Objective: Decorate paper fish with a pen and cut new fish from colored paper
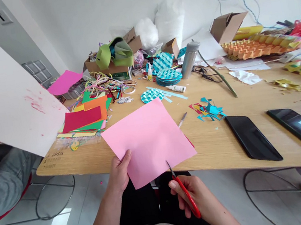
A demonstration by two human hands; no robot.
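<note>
A sheet of pink paper (146,140) is held tilted over the front edge of the table. My left hand (120,172) pinches it at its lower left side, thumb on top. In my right hand (192,192) is a pair of scissors (185,191) with red handles. One dark blade lies over the paper's lower edge, right of its middle; the other blade is hidden, probably under the sheet. A pen (182,119) lies on the table just past the paper's right side.
Coloured paper sheets (81,118) are stacked at the left. Blue paper scraps (213,111) and two phones (253,137) lie right. Behind are woven blue paper discs (168,75), a steel bottle (190,59) and egg trays (255,46). A white board (2,80) juts in; a person's leg (8,184) shows left.
</note>
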